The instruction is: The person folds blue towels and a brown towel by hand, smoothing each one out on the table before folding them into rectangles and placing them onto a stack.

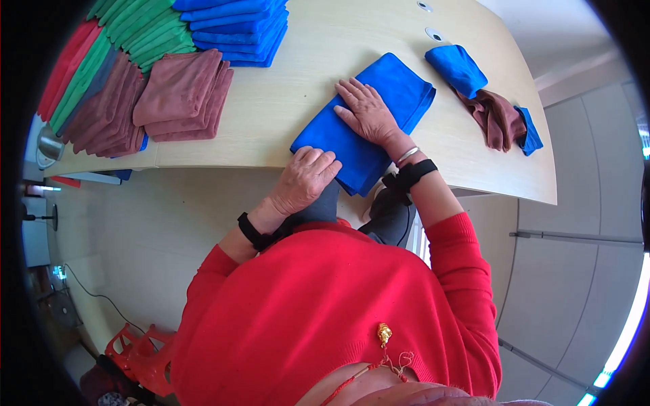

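Observation:
A folded blue towel [396, 84] lies aslant at the table's front edge, its near corner hanging slightly over. My right hand [369, 115] rests flat on top of it, fingers stretched out and thumb apart. At the towel's near left corner, my left hand [308, 177] is closed with curled fingers on the edge. The fingertips of that hand are hidden beneath it.
Folded brown towels [179, 95] are stacked at the left, with green towels [145, 30] and blue towels [237, 27] behind. Crumpled blue cloth [457, 68] and brown cloth [497, 118] lie at the right. A red plastic stool [145, 355] stands on the floor, lower left.

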A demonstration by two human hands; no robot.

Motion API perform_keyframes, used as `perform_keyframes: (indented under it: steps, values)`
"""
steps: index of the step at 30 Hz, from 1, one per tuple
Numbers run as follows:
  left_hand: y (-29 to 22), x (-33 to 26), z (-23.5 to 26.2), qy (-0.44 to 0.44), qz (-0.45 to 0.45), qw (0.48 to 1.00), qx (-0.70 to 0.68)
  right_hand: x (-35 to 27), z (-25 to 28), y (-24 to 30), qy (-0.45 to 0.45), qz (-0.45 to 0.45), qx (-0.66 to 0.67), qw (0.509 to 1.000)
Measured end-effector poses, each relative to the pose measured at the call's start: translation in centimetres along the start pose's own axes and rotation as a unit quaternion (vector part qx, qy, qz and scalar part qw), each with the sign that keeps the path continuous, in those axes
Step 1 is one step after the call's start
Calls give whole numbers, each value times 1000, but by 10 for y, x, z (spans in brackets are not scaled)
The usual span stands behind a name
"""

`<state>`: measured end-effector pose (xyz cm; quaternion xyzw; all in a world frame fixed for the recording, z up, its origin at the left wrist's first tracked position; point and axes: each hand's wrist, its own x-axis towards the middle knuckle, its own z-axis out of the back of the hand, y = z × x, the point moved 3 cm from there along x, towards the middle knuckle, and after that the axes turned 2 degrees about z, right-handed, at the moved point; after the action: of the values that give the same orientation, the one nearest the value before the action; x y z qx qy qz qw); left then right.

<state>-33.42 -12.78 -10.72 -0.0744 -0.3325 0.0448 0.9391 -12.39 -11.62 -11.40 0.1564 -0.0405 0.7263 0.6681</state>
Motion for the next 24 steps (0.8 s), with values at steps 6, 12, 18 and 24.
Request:
perform_keyframes:
  steps: [6,12,18,24]
  values:
    - [4,1,8,-35,9,999,14,2,-6,2,0,-5,42,999]
    - [5,27,36,-62,-30,997,33,-12,5,1,-19,-62,311,948]
    - [6,81,68,-48,-122,990,48,-39,35,18,-26,-151,634,758]
    - [28,171,38,24,-184,983,1,-88,63,23,-173,-270,764,560]
